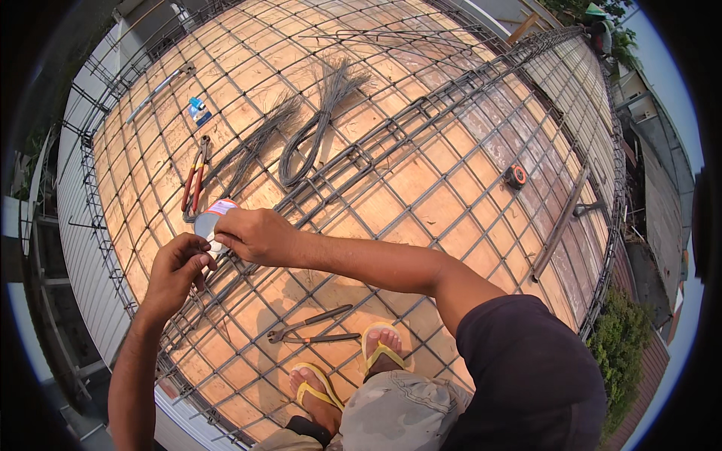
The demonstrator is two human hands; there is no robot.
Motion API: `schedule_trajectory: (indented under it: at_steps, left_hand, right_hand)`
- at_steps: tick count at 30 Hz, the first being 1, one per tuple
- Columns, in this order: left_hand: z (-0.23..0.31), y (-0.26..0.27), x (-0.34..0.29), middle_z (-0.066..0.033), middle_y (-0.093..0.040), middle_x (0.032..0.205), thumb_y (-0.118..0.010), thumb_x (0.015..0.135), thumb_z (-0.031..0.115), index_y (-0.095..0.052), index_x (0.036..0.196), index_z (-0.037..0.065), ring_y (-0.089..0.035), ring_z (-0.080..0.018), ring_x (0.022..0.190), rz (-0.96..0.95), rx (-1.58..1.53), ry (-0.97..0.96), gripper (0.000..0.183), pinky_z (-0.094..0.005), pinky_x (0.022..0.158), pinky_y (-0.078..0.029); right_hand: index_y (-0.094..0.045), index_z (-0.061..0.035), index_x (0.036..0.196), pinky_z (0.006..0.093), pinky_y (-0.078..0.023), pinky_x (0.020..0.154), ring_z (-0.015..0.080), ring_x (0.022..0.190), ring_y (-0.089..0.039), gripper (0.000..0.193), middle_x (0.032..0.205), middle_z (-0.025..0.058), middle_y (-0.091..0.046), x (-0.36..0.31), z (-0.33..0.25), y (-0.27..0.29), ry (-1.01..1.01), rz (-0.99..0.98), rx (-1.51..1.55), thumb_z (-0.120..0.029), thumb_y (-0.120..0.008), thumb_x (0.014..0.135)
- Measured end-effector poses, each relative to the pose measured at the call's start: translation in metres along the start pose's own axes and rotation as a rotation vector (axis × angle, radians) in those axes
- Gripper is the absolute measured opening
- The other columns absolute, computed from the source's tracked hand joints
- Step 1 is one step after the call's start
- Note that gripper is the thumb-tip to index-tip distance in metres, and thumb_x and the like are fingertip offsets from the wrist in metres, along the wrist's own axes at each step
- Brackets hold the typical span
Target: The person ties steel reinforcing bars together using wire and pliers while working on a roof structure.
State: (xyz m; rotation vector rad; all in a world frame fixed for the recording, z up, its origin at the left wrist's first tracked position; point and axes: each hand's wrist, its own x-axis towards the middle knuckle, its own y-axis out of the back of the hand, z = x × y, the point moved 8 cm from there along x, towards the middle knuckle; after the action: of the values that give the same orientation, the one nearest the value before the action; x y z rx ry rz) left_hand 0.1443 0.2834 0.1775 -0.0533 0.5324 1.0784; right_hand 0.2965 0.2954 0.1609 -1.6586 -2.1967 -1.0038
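My right hand [259, 236] is closed around a small can-like cylinder [213, 216] with a grey part and a red, white and purple label. Just below it, the bent fingers of my left hand [183, 269] come together near a small whitish piece [215, 244]. The fingers partly cover that piece, so its kind is unclear. Both hands hover over the rebar grid [444, 177]. Beyond the cylinder lie red-handled pliers or nippers [197, 174]. Dark-handled nippers [312, 325] rest in front of my feet.
Two bundles of tie wire [320, 124] lie on the grid over plywood sheets [410, 192]. A blue packet [198, 111], a long-handled tool [159, 92], a tape measure [516, 177] and a hammer [590, 208] are farther off. Another person [599, 31] is at the far right.
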Motion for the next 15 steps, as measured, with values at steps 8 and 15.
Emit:
schedule_trajectory:
  at_steps: [8, 15]
  left_hand:
    - [0.007, -0.098, 0.079, -0.0086, -0.068, 0.085, -0.060, 0.094, 0.000, -0.060, 0.105, -0.003, -0.063, -0.0115, 0.070, -0.279, 0.172, -0.134, 0.011, -0.0253, 0.060, -0.050]
    - [0.002, -0.136, 0.072, -0.0158, -0.070, 0.082, -0.068, 0.085, 0.013, -0.065, 0.098, 0.002, -0.069, -0.0332, 0.079, -0.352, 0.573, -0.466, 0.017, -0.0429, 0.072, -0.052]
  right_hand:
    - [-0.060, -0.0063, 0.097, 0.0505, -0.052, 0.067, 0.0395, 0.077, -0.066, 0.016, 0.083, 0.0170, -0.067, -0.075, 0.011, 0.069, -0.387, -0.175, -0.352, -0.021, -0.055, 0.093]
    - [-0.063, -0.0046, 0.093, 0.0498, -0.053, 0.067, 0.0401, 0.078, -0.067, 0.015, 0.076, 0.0193, -0.066, -0.110, -0.016, 0.081, -0.604, -0.412, -0.500, -0.017, -0.055, 0.089]
